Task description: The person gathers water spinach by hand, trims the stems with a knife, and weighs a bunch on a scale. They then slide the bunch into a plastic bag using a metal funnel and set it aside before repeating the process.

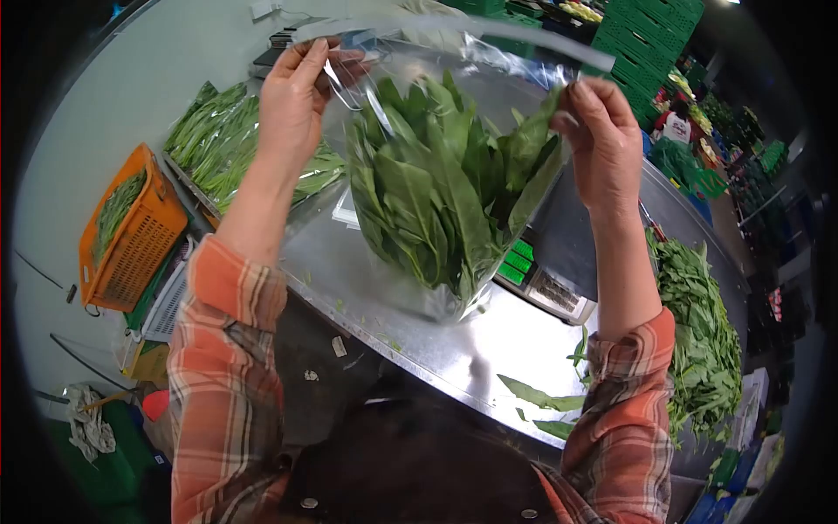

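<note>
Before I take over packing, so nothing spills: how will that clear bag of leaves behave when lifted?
Probably floppy: the clear bag sags between the left hand and right hand, which pinch its top edge. Likely light for its bulk, holding only loose leaves. The glossy film may be slippery.

steel table [367,288] | orange crate [131,236] left | green crates [650,35] stacked behind | pale floor [113,96]

We work under bright, even, cool light from overhead, with only soft shadows. Glare streaks the bag [445,175] near its top, between our grips, and sheens the table [497,349] below them. The lens bends the edges and the corners go black. The crates [650,44] beyond our right hand [602,144] look soft.
</note>
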{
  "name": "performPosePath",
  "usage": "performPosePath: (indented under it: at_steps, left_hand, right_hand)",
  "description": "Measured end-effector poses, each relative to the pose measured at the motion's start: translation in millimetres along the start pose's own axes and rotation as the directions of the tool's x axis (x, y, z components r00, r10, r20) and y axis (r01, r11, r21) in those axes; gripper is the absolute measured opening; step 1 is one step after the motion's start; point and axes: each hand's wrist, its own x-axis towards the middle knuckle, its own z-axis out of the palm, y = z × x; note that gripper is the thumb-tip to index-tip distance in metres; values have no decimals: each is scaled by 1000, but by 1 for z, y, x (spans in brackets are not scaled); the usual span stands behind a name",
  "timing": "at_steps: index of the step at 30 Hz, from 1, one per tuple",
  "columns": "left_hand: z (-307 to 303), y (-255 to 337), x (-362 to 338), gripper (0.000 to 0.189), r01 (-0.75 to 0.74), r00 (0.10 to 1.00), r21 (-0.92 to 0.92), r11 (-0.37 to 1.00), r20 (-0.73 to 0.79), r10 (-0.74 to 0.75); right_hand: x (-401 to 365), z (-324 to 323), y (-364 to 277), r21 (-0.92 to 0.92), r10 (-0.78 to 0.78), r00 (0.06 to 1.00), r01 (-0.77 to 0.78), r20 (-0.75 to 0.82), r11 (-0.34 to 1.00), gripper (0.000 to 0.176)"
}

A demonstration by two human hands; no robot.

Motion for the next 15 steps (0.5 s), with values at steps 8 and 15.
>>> performPosePath:
  at_steps: [8,15]
  left_hand:
    - [-49,67,-95,23,0,1000,243,970,27,-7]
    - [-159,-26,-325,16,679,481,591,436,90,-872]
  right_hand:
    - [-78,1,-20,-315,-117,982,158,145,936,15]
    - [-344,-12,74,-705,678,714,-392,171,591,20]
